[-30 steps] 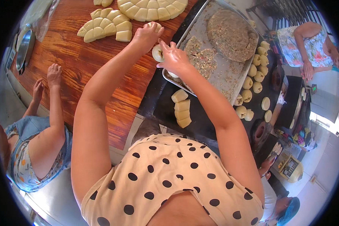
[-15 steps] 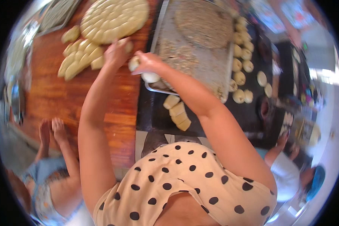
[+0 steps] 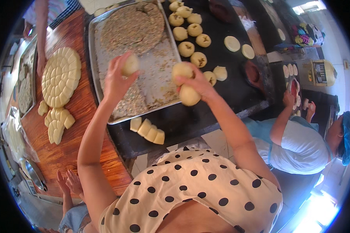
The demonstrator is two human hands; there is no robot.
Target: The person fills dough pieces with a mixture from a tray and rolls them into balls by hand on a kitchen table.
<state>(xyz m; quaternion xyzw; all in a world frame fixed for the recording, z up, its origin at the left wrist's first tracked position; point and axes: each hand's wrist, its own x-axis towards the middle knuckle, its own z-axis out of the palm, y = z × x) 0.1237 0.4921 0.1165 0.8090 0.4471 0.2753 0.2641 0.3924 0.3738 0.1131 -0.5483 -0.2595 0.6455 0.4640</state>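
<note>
My left hand (image 3: 114, 79) is closed around a blurred pale dough piece (image 3: 130, 65) above the metal tray (image 3: 163, 89). My right hand (image 3: 198, 83) grips round dough balls (image 3: 189, 96), one above the other, over the tray's right edge beside stuffed dough balls (image 3: 198, 60) on the black griddle (image 3: 233, 77). The tray holds a large mound of speckled filling (image 3: 132, 27) and a smaller patch (image 3: 130, 101) below my left hand. Several cut dough pieces (image 3: 147, 132) lie below the tray.
A wooden board (image 3: 97, 151) at left bears scored dough (image 3: 60, 77) beside another tray (image 3: 31, 101). Co-workers' hands (image 3: 72, 182) show at lower left, an arm (image 3: 41, 50) at upper left. A co-worker in a blue cap (image 3: 299, 147) works at right; flat dough rounds (image 3: 232, 43) lie nearby.
The view has swung rightward. Both hands have left the board's edge: the left is now over the tray holding dough, the right has moved to the tray's right edge with dough balls.
</note>
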